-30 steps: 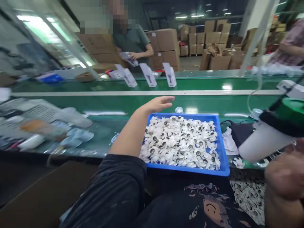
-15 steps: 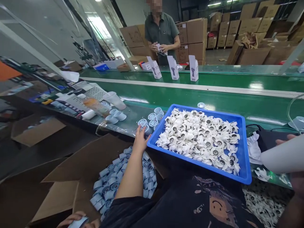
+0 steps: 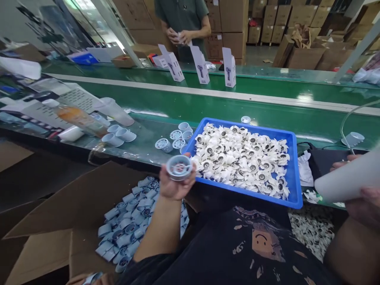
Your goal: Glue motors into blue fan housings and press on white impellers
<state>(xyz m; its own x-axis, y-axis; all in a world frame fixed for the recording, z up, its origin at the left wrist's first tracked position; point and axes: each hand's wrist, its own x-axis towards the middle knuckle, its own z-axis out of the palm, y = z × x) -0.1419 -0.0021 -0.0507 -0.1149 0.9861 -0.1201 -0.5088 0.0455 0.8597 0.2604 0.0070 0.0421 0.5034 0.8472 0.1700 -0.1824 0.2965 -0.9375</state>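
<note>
My left hand (image 3: 175, 184) is closed round a small light-blue round housing (image 3: 179, 166), held up with its open end facing me, just left of the blue tray (image 3: 292, 186). The tray is heaped with several white fan blades (image 3: 242, 156). At the right edge my right hand (image 3: 360, 198) grips a white cylindrical tool (image 3: 347, 180). More light-blue housings (image 3: 175, 138) stand on the bench left of the tray. A cardboard box (image 3: 71, 206) below the bench holds a pile of the same housings (image 3: 133, 221).
A green conveyor belt (image 3: 208, 107) runs behind the tray, with three white product cartons (image 3: 200, 63) on its far side. A person in a green shirt (image 3: 181, 16) stands there handling something. Papers, a bottle and cups (image 3: 115, 134) lie at left. Stacked cardboard boxes fill the background.
My left hand has come back from the bench beside the tray with one light-blue housing and lifted it. The view has tilted further down and left.
</note>
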